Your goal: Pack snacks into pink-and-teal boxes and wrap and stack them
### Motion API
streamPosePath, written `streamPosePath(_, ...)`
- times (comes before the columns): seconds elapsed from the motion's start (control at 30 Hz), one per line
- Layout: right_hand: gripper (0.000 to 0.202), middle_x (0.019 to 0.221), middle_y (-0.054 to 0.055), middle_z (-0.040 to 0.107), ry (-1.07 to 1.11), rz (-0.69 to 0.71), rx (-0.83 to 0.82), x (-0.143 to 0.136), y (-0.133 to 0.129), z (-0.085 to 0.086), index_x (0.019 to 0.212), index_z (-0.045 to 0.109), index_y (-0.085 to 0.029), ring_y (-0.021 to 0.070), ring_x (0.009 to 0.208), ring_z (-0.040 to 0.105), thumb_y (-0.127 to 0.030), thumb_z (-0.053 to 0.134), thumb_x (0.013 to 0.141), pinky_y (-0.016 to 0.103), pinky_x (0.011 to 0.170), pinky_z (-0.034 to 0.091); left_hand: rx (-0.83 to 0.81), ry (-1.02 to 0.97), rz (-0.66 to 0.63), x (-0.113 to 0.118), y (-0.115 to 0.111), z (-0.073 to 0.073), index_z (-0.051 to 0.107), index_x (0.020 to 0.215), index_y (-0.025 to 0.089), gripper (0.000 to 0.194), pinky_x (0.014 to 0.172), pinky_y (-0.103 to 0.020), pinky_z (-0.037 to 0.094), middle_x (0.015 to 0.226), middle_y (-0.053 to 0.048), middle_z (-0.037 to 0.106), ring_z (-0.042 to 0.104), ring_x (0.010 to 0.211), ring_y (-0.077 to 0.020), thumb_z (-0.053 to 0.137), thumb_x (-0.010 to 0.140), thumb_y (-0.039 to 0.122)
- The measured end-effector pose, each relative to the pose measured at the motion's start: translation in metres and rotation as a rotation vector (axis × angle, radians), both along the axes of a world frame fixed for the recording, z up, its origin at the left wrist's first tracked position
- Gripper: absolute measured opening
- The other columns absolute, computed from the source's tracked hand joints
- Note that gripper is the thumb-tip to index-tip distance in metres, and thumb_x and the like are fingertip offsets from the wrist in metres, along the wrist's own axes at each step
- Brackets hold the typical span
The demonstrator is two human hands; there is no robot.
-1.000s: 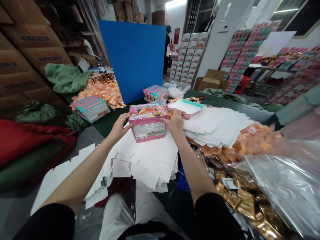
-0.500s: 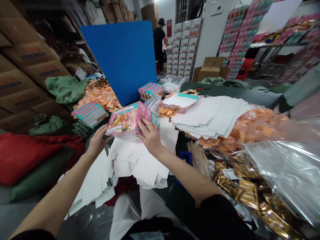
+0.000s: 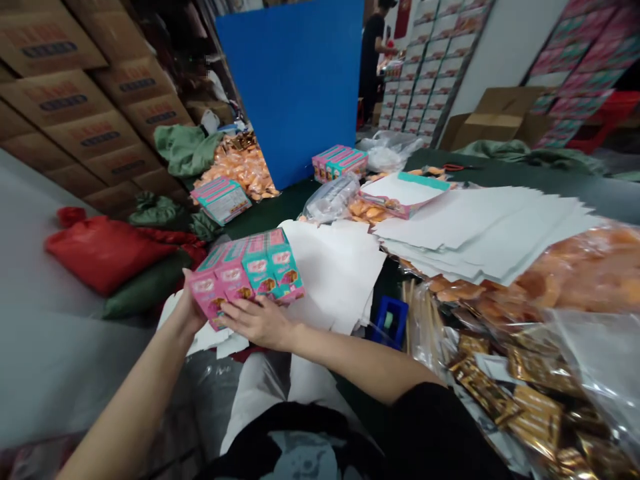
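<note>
Between my two hands is a row of pink and teal printed boxes [image 3: 250, 270], packed side by side and tilted over white sheets. My left hand [image 3: 186, 310] grips the row's left end, most of its fingers hidden behind it. With fingers laid along the lower front edge, my right hand [image 3: 257, 323] presses the boxes from the near side. Loose white card sheets [image 3: 334, 270] lie under and to the right of the boxes. A blue tape dispenser [image 3: 390, 322] sits to the right of my right hand.
A blue board [image 3: 300, 87] stands upright behind. At right are a stack of white sheets [image 3: 465, 227], bagged orange pieces [image 3: 585, 267] and gold sachets [image 3: 533, 413]. Brown cartons [image 3: 100, 133] rise at left. Another person [image 3: 371, 53] stands far back.
The boxes have come lower and closer to me, turning so that their small end panels face me. My right hand has moved from their right top to the near lower edge. The view has shifted left.
</note>
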State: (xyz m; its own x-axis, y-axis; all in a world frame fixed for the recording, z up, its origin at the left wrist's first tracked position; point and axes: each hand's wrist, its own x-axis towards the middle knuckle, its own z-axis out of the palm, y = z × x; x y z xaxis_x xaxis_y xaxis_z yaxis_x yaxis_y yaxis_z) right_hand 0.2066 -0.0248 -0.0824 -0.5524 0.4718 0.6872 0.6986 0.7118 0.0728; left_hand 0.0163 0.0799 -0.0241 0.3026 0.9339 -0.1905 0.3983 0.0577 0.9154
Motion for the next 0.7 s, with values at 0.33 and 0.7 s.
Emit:
streamPosePath(0.33,0.02,0.114,0.011,0.068,-0.136,0.168,-0.258,-0.03,-0.03,-0.029,0.102,0.063,-0.014,0.0208,0.105,0.06,-0.017,0.044,0.099,0.033,0.082,0.048,-0.433,-0.093,0.199,-0.019,-0.019,-0.016,0.066,0.109,0.019,0.063,0.089,-0.041,0.058,0.096,-0.012,0.076,0.072,0.096,-0.0302,0.057,0.078,0.072)
streamPosePath(0.7,0.036,0.12,0.011,0.067,0.415,0.135,-0.223,0.065,-0.008,0.09,0.131,0.058,-0.031,0.0287,0.115,0.06,-0.034,0.045,0.098,0.051,0.096,0.048,-0.469,-0.767,0.374,-0.019,-0.106,-0.116,0.069,0.102,0.013,0.05,0.077,-0.035,0.06,0.092,-0.014,0.076,0.073,0.076,-0.0236,0.084,0.066,0.045)
